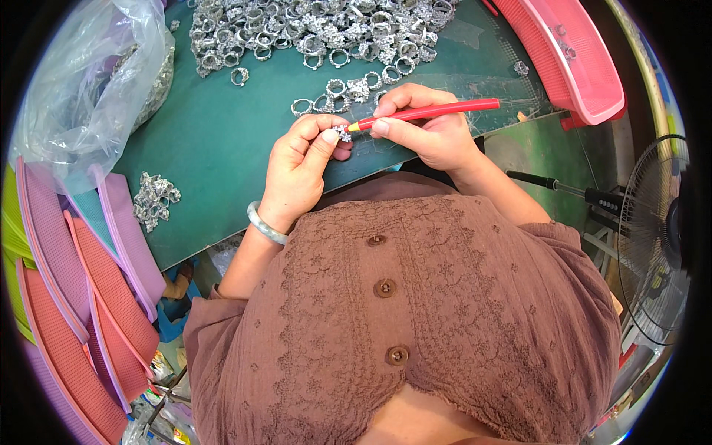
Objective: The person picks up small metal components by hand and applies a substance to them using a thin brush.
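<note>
Between the thumb and fingers of my left hand (pixel 300 159) is a small silvery ring (pixel 343 133) with a cluster of stones facing up. My right hand (pixel 434 126) grips a red pencil (pixel 445 110) that slants down to the left. Its pale tip is at the ring's stone cluster; whether it touches, I cannot tell. Just beyond my hands, several loose rings (pixel 336 88) lie in a short row on the green tabletop (pixel 215 141). Behind them spreads a large pile of similar rings (pixel 311 30).
A clear plastic bag (pixel 89 89) stands at the left, with a small heap of silvery pieces (pixel 156 200) nearer me. Pink and purple baskets (pixel 96 297) are stacked at the lower left. At the far right are a pink basket (pixel 593 81) and a fan (pixel 656 230).
</note>
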